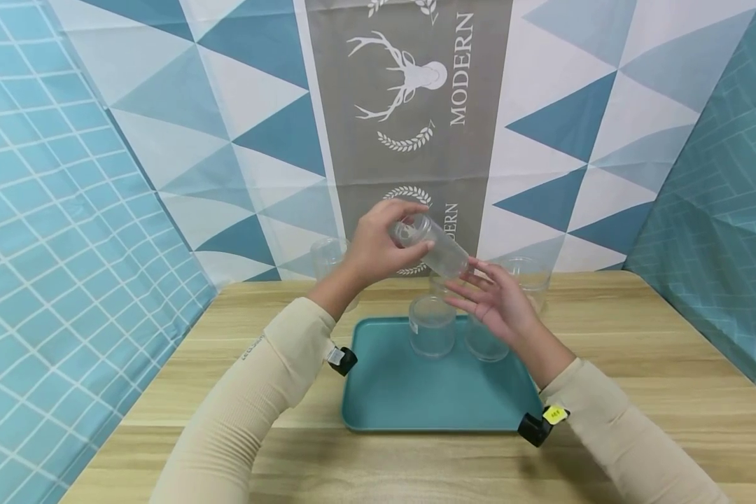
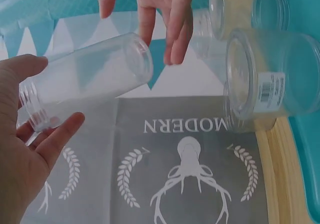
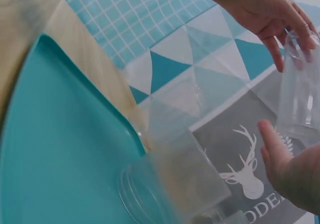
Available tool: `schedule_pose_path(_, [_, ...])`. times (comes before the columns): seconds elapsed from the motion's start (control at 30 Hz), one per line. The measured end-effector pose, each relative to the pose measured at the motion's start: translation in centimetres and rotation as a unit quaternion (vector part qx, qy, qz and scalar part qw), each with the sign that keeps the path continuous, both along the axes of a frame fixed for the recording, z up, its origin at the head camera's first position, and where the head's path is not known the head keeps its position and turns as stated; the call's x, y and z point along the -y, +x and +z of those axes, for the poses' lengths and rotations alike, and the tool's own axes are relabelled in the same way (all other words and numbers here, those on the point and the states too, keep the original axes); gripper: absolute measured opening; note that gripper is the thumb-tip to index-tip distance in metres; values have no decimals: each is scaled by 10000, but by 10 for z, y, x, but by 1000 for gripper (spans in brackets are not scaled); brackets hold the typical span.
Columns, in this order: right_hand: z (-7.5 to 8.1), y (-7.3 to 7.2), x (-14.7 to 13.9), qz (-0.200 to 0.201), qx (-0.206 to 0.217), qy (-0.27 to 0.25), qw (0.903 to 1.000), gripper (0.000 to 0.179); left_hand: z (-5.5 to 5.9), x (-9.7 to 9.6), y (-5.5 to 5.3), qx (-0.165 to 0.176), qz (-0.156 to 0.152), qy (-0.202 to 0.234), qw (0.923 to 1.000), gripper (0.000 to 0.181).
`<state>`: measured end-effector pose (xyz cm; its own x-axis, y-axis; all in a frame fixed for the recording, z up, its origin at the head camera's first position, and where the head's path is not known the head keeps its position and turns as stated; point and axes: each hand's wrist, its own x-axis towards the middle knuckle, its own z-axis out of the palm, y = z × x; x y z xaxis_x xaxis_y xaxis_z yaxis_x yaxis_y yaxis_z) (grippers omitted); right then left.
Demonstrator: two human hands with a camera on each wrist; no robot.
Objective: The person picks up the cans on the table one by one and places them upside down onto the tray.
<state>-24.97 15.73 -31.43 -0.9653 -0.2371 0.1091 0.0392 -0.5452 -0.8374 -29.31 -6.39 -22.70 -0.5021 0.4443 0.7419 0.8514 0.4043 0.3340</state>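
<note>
My left hand [image 1: 378, 241] grips a clear cylindrical jar [image 1: 442, 250] around its threaded mouth end, thumb on one side and fingers on the other. The jar is tilted and raised above the tray, its base toward the right. Close to that base is my right hand [image 1: 500, 304], its fingers spread and extended. In the left wrist view the right fingers [image 2: 177, 29] hang beside the base of the jar. Below, two clear jars stand on the teal tray [image 1: 428, 406]: a labelled jar [image 1: 432, 329] and another jar [image 1: 486, 341] partly behind the right hand.
Another clear jar [image 1: 329, 257] stands left behind the left wrist, and a further jar [image 1: 529, 271] stands at the back right, partly covered by the right hand. The wooden table [image 1: 636, 336] ends at a patterned cloth backdrop [image 1: 579, 126], with cloth on both sides too.
</note>
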Motion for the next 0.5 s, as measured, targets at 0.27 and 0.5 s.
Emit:
schedule_pose_path(0.27, [1,5,7,-8,-142,-849,9963,39,-3,-9,13,-66,-429,493,9978,47])
schedule_pose_path(0.5, [3,9,3,-270,-159,-1307,9909,38,-5,-16,23,0,-755,666,9949,49])
